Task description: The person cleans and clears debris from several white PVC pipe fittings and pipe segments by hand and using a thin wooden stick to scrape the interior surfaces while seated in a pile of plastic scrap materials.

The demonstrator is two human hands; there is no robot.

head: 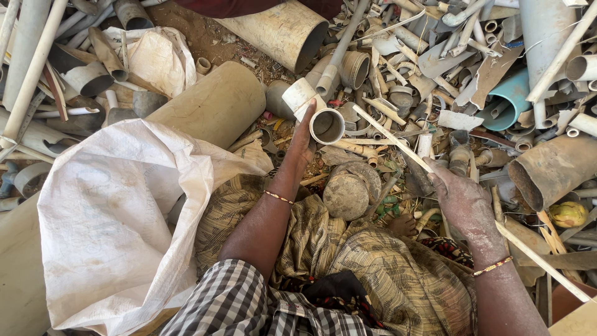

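My left hand [303,140] reaches forward into a heap of scrap plastic pipe and grips a short white pipe elbow [314,112], its round open end facing me. My right hand [461,198], dusty white, is closed on a long thin pale strip [398,144] that runs diagonally from the pile's middle past my wrist to the lower right. Both wrists wear thin gold bangles. A round dirty cap-like piece [346,195] lies between my hands, just beyond my lap.
A large white woven sack [118,211] stands open at my left. Behind it lies a wide tan pipe [214,106]; another wide pipe [286,31] lies farther back. A turquoise pipe [513,99] and a rusty brown tube [550,168] sit at right among several broken pipes.
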